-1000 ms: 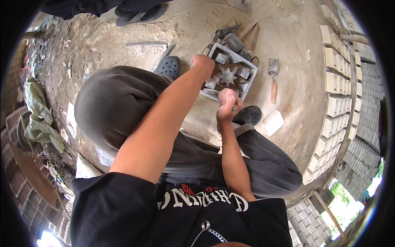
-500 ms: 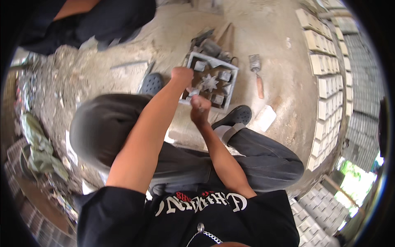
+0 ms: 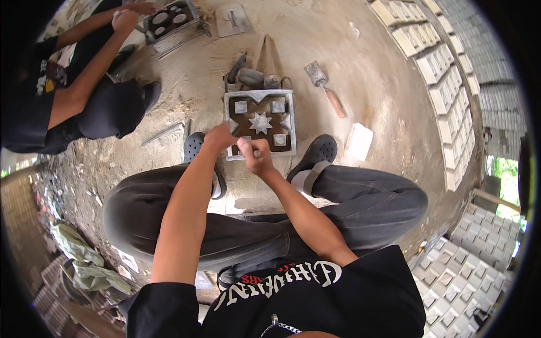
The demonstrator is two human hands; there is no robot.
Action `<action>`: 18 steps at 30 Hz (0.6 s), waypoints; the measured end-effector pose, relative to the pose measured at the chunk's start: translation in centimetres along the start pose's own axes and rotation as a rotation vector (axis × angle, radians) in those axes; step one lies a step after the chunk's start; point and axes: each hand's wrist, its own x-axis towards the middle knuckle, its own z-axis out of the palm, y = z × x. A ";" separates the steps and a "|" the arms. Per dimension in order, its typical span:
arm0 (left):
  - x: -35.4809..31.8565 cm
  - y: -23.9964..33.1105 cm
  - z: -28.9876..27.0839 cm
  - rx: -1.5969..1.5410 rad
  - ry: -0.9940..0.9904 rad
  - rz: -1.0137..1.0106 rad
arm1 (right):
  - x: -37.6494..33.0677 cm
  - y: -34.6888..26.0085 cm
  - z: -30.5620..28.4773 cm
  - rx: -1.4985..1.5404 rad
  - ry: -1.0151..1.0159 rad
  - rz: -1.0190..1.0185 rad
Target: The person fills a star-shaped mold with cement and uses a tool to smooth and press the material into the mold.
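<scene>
A square grey mould stands on the ground between my feet, with a star-shaped block in its middle and square blocks near its corners. Dark brown material fills the gaps between them. At the front left corner, my right hand is closed around a tool handle, of which only the rounded end shows; the tool's kind is hidden. My left hand is bent at the mould's left edge, close beside the right. Its fingers look closed, but what they hold, if anything, is hidden.
Behind the mould lie a mallet-like tool and other tools. A trowel and a white slab lie to the right. Rows of pale blocks line the right side. At upper left, a co-worker's hand is beside another mould.
The view has shifted, so the co-worker's arms and second mould now show. Both my hands stay at the mould's front left corner, and the right keeps its grip.
</scene>
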 end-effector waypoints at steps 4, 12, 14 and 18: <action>0.4 -2.2 5.5 -0.169 0.127 0.020 | 1.8 -1.9 -2.5 0.552 0.281 0.226; -2.8 5.2 2.6 -0.017 0.269 -0.095 | 5.1 -4.4 -12.2 0.746 0.694 0.147; -3.9 6.5 1.4 0.203 0.229 0.024 | 5.6 -3.7 -13.2 0.752 0.748 0.068; -3.6 6.1 2.2 0.385 0.148 0.164 | 7.1 -3.6 -13.3 0.624 0.673 0.040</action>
